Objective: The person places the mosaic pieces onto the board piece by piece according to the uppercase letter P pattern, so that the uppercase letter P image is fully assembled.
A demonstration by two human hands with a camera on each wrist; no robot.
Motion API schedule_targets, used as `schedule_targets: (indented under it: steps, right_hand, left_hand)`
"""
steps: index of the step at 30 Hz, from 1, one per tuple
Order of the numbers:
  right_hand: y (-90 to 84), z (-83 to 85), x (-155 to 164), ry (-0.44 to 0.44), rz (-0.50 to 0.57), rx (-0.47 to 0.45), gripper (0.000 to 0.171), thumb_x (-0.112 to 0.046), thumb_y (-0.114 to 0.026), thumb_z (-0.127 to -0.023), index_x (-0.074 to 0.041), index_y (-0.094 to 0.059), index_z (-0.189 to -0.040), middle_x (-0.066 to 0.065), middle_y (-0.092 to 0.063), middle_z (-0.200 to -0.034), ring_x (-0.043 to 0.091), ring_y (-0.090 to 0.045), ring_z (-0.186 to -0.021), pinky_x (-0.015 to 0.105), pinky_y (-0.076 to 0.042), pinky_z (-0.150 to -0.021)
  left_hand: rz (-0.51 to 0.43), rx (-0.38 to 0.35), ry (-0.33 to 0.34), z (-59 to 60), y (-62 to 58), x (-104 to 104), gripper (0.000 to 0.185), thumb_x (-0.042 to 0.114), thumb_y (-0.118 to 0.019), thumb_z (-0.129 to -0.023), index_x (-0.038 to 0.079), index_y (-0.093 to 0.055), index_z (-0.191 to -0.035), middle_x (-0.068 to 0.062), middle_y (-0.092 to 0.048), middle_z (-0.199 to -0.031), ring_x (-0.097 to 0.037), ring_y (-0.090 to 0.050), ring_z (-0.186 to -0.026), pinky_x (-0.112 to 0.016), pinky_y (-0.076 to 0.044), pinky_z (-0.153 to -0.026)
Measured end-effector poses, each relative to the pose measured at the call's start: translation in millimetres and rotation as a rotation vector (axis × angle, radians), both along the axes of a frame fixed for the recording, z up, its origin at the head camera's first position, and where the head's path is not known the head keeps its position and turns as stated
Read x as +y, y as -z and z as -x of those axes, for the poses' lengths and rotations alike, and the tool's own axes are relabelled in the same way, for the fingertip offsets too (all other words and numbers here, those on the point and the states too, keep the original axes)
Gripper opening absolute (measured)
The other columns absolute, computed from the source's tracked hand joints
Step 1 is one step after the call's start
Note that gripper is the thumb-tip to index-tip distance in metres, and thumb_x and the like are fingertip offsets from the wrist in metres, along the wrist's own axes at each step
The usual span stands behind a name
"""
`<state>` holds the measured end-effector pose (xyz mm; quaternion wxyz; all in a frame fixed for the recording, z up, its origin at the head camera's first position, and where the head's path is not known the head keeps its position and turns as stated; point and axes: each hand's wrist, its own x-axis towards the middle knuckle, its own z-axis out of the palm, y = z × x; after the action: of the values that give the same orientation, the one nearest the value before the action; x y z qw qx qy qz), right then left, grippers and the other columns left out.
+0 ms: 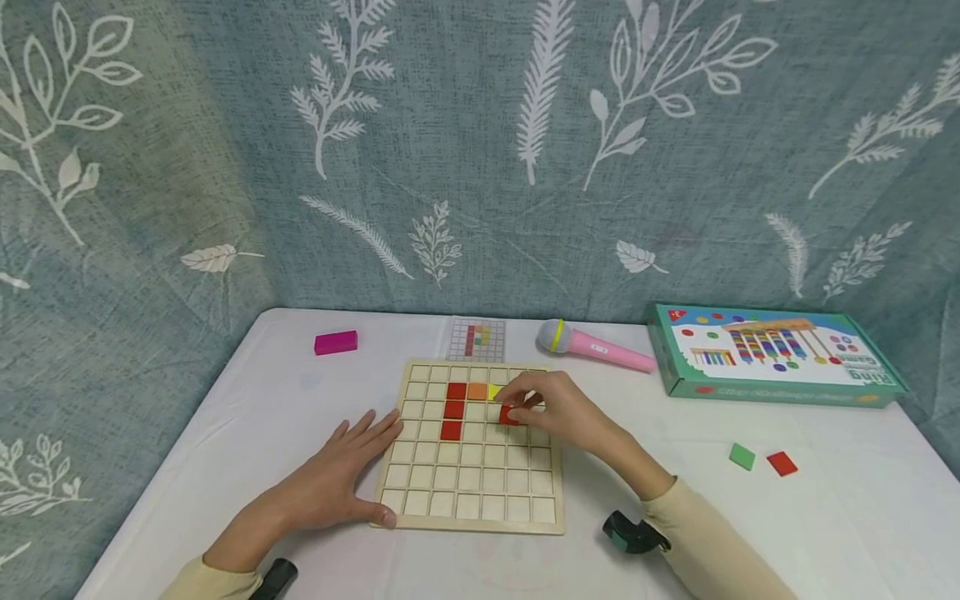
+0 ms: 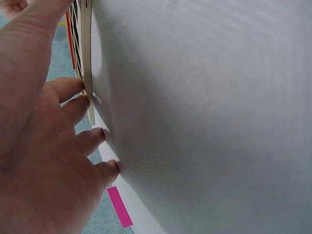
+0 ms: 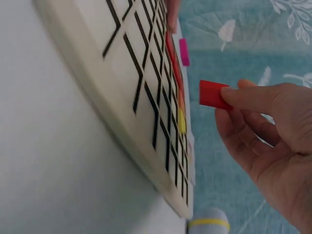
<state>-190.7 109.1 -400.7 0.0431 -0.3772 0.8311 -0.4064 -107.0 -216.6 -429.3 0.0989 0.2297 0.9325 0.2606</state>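
Note:
A wooden grid board lies on the table, its cells holding a column of red tiles, an orange tile and a yellow tile. My right hand pinches a red square tile between thumb and fingers, above the board's right part. In the right wrist view the tile is held apart from the board. My left hand lies with spread fingers against the board's left edge, the thumb at its lower left corner.
Behind the board lies a pattern card with a coloured grid. A pink toy microphone and a green game box lie to its right. Nearer are a loose green tile and red tile. A magenta block sits back left.

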Motion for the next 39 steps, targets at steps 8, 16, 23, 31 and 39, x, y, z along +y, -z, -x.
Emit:
schedule_targets:
  steps: [8,16,23,31,39]
  right_hand:
    - [4.4,-4.2,-29.8,-0.06,0.019,-0.052,0.018,0.003,-0.07,-0.087,0.0,-0.072,-0.105,0.006,-0.071,-0.1,0.01,-0.062,-0.084,0.021,-0.055,-0.078]
    - [6.8,-9.9,-54.8,-0.11,-0.003,-0.066,0.019,0.002,-0.069,-0.088,-0.003,-0.072,-0.105,0.004,-0.071,-0.1,0.011,-0.064,-0.09,0.021,-0.054,-0.081]
    - [12.6,-17.0,-69.9,-0.13,-0.064,-0.084,0.019,0.002,-0.069,-0.088,-0.004,-0.072,-0.107,0.005,-0.071,-0.103,0.011,-0.064,-0.095,0.018,-0.053,-0.082]
    - [14.7,-20.7,-74.7,-0.11,-0.155,-0.043,0.017,-0.003,-0.068,-0.09,-0.007,-0.073,-0.106,0.0,-0.071,-0.102,0.005,-0.062,-0.096,0.015,-0.05,-0.083]
    - [15.6,-21.2,-76.4,-0.091,-0.216,-0.006,0.016,-0.005,-0.068,-0.091,-0.008,-0.073,-0.106,-0.002,-0.072,-0.102,0.004,-0.062,-0.096,0.015,-0.049,-0.084]
  left_hand:
    - [0.02,-0.006,-0.005,-0.5,-2.2,0.0,0.117,0.064,-0.08,-0.063,0.004,-0.033,-0.152,-0.011,-0.027,-0.16,-0.042,-0.016,-0.146,-0.064,-0.009,-0.115]
    - [0.019,-0.001,0.011,-0.7,-3.7,-0.7,0.116,0.065,-0.079,-0.064,0.004,-0.033,-0.152,-0.012,-0.026,-0.16,-0.043,-0.016,-0.146,-0.066,-0.011,-0.114]
    - [0.029,-0.007,0.009,-0.3,-4.1,-0.3,0.116,0.065,-0.078,-0.065,0.004,-0.032,-0.152,-0.011,-0.025,-0.16,-0.043,-0.016,-0.146,-0.065,-0.01,-0.114]
    - [0.027,0.001,0.015,0.1,-4.3,-0.9,0.116,0.065,-0.078,-0.065,0.003,-0.033,-0.152,-0.012,-0.026,-0.16,-0.044,-0.017,-0.146,-0.066,-0.011,-0.114]
    - [0.026,-0.011,0.004,0.1,-4.5,0.1,0.116,0.064,-0.079,-0.064,0.004,-0.033,-0.152,-0.011,-0.026,-0.16,-0.043,-0.016,-0.146,-0.066,-0.011,-0.114]
